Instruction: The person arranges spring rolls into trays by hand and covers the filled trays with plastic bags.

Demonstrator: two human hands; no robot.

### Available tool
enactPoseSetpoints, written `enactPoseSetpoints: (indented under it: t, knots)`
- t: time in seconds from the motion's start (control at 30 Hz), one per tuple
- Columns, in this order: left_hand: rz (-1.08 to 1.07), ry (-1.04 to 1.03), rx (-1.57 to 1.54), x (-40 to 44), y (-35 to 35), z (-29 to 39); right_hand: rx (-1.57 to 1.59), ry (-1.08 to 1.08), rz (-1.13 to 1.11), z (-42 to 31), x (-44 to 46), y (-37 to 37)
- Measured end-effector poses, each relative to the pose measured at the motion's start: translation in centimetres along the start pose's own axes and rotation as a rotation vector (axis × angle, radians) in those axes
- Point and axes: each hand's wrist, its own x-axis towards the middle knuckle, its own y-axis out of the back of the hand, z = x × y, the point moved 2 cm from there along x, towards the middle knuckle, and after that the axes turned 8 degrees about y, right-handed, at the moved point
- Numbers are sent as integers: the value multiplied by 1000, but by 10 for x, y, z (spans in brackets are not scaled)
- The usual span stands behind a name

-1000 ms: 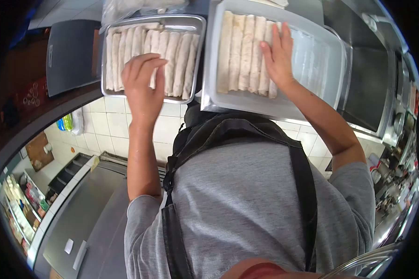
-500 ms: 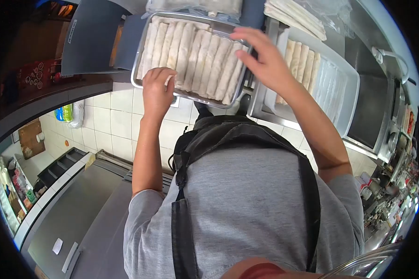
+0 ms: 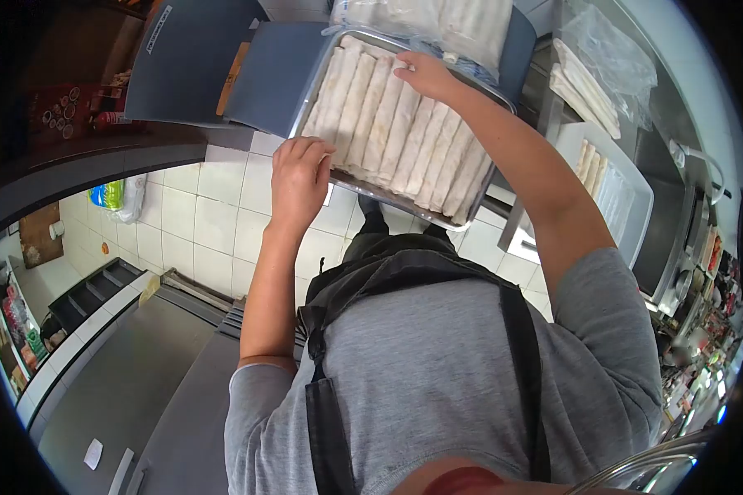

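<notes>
A metal tray [image 3: 485,200] holds a row of long, pale, floury dough-wrapped rolls [image 3: 404,132] lying side by side. My right hand [image 3: 425,76] reaches over the tray, its thumb and fingers closed about the far end of one roll. At the tray's near left side is my left hand [image 3: 301,183], fingers curled inward and close to the near ends of the rolls. Whatever lies between those fingers is hidden.
Behind the tray lies a clear plastic bag [image 3: 470,33] of similar rolls. To the right, a white bin [image 3: 642,198] holds more rolls, with folded pale cloths [image 3: 584,87] beyond it. A grey-blue panel [image 3: 272,74] stands left of the tray.
In view, the tray and white bin have shifted right. My right hand has gone from the tray's right side to the far end of a roll. My left hand stays near the tray's left front.
</notes>
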Motion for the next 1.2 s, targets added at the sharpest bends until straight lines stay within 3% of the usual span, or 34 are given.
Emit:
enactPoseSetpoints:
  t: [0.1,0.2,0.27,0.4,0.43,0.5,0.6,0.7,0.8,1.0,1.1,1.2]
  knots:
    - [3,1,-8,7,7,-13,-228,-36,-68,-4,13,-1]
    - [-21,13,-47,12,9,-24,-255,-3,-55,-1,16,-6]
    - [-70,54,-101,24,5,-27,-141,-80,-95,3,17,0]
    - [-98,-87,-108,81,-17,-15,182,-251,-127,-6,20,13]
    - [-106,-136,-101,99,-31,-12,44,-227,-135,-10,17,13]
    - [-57,-237,0,134,-65,-7,-234,-173,-143,-18,14,11]
    - [-135,-174,401,173,-101,6,-196,-153,-153,-10,18,10]
    - [-353,-84,603,183,-111,20,-2,-164,-124,-4,16,14]
    - [-336,53,526,190,-120,23,326,-364,-210,1,14,19]
    - [-468,181,267,201,-119,12,353,-253,-219,1,10,22]
    - [-446,138,254,203,-116,8,509,-262,-42,-4,1,24]
    - [-477,241,-54,206,-117,-1,460,-219,-121,-1,5,21]
